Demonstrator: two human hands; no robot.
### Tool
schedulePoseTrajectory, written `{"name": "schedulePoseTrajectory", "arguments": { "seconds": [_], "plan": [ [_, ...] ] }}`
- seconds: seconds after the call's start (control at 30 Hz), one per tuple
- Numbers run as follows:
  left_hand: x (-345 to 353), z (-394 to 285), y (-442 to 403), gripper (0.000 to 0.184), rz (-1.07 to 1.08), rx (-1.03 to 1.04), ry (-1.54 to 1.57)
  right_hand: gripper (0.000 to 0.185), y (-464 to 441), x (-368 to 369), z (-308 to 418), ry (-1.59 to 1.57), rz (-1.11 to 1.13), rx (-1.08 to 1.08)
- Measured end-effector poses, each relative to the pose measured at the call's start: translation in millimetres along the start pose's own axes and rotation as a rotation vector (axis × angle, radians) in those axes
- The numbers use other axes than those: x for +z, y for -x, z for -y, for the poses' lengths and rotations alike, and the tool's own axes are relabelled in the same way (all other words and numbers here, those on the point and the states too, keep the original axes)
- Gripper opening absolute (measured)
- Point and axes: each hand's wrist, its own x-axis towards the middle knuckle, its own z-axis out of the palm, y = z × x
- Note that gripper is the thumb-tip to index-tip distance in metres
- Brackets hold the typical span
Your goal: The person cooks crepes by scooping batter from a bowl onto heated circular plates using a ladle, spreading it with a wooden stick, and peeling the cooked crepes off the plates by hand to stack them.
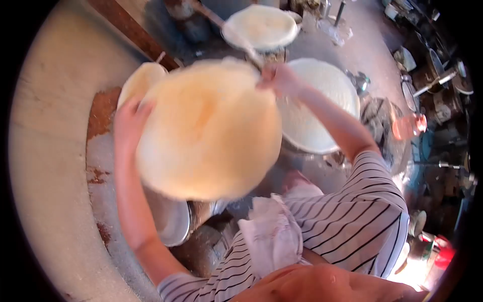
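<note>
Flatbread point(209, 136), or a sheet much like it, is broad, thin and round, and you have it raised in front of you between your hands. Its surface is pale cream with a tan patch near the middle, its rim slightly uneven and blurred. Your left hand point(132, 113) has its fingers bent over the left rim, clamped on it. Your right hand point(277, 80) is at the upper-right rim with its fingers curled in; you cannot tell whether they grip the rim, the long stick point(221, 22) reaching them, or both.

Just beside your right fingers lies a wide white disc point(322, 108), smooth and faintly mottled; beyond them is a smaller cream disc point(259, 27). A pale round piece point(142, 80) shows partly behind your left fingers. Below them, a shiny, rounded metal pan point(174, 221) sits partly hidden under the flatbread's lower edge.
</note>
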Motion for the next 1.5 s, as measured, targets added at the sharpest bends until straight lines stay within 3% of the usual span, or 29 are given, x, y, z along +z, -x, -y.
{"name": "schedulePoseTrajectory", "arguments": {
  "seconds": [0.03,0.1,0.13,0.17,0.2,0.23,0.27,0.33,0.4,0.43,0.47,0.6,0.7,0.77,0.8,0.87,0.9,1.0,1.07,1.17,1.27,1.37,1.5],
  "plan": [
    [20,-8,-53,0.025,-0.135,0.251,0.042,0.029,-43,-37,-2,-0.021,-0.073,-0.077],
    [39,-57,-133,0.024,-0.258,0.303,0.156,0.024,-102,-115,35,-0.101,-0.173,-0.28],
    [45,-92,-153,0.023,-0.329,0.348,0.194,0.016,-125,-161,59,0.229,-0.272,-0.314],
    [54,-120,-165,0.021,-0.354,0.384,0.21,0.015,-129,-183,78,0.151,-0.362,-0.27],
    [77,-127,-185,0.017,-0.391,0.58,0.186,0.017,-157,-229,57,0.042,-0.189,-0.444],
    [107,-133,-196,0.011,-0.392,0.676,0.212,0.021,-176,-254,40,-0.074,-0.145,-0.466],
    [148,-112,-222,0.01,-0.44,0.779,0.104,0.011,-186,-265,20,-0.143,-0.138,-0.45],
    [227,-79,-252,0.017,-0.494,0.865,-0.21,0.008,-219,-265,-36,-0.188,-0.288,-0.258],
    [304,-54,-282,0.016,-0.507,0.851,-0.266,0.019,-262,-258,-107,-0.197,-0.377,-0.129],
    [349,-26,-298,0.014,-0.461,0.716,-0.217,0.017,-280,-249,-146,-0.165,-0.42,-0.103],
    [380,-8,-307,0.013,-0.419,0.728,-0.246,0.016,-297,-244,-179,-0.135,-0.463,-0.077],
    [444,20,-306,0.016,-0.201,0.587,-0.211,0.016,-307,-239,-244,0.075,-0.48,-0.004],
    [435,16,-306,0.019,-0.177,0.615,-0.202,0.022,-235,-287,-213,0.349,-0.388,0.03],
    [432,15,-304,0.019,-0.137,0.573,-0.225,0.016,-158,-306,-215,0.451,-0.25,0.104],
    [427,9,-299,0.026,-0.226,0.664,-0.332,0.017,-117,-304,-209,0.533,-0.234,0.188],
    [401,-51,-241,0.042,-0.282,0.531,-0.126,0.024,-49,-290,-192,0.687,-0.201,0.348],
    [414,-49,-215,0.048,-0.1,0.467,-0.024,0.034,-30,-279,-186,0.65,-0.211,0.354],
    [428,-72,-143,0.055,0.413,0.238,0.111,0.031,-11,-270,-207,0.701,-0.311,0.18],
    [431,-79,-118,0.047,0.268,0.363,0.029,0.029,-6,-265,-217,0.718,-0.35,0.186],
    [422,-96,-119,0.032,0.203,0.189,0.05,0.026,-3,-257,-179,0.7,-0.398,0.24],
    [422,-91,-124,0.016,0.283,0.05,0.115,0.025,17,-243,-168,0.664,-0.469,0.039],
    [412,-80,-102,0.01,0.022,0.252,0.387,0.021,52,-224,-123,0.689,-0.613,-0.015],
    [351,-84,-53,0.008,-0.226,0.265,0.716,0.012,111,-221,-85,0.594,-0.701,-0.043]
  ]
}}
